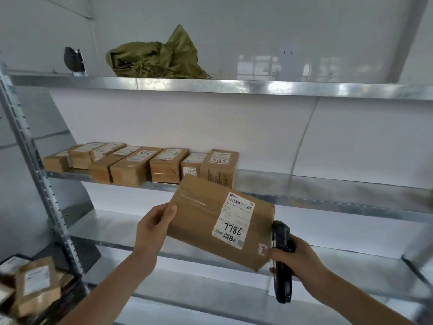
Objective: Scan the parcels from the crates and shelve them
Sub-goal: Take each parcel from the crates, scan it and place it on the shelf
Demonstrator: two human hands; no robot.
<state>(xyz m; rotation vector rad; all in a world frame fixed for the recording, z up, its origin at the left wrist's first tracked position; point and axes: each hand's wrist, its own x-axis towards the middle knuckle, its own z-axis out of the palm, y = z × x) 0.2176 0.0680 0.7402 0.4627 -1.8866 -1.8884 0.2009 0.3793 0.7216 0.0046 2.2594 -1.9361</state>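
Gripping the parcel by its left edge with our left hand, thumb on top, we've got it tilted in front of the middle shelf. Our right hand is wrapped around a black handheld scanner, fingertips touching the parcel's lower right corner. White label reads 7786. At 11 o'clock a row of shelved boxes sits on that shelf; at 8 o'clock, a crate of parcels. Green sack up at 12.
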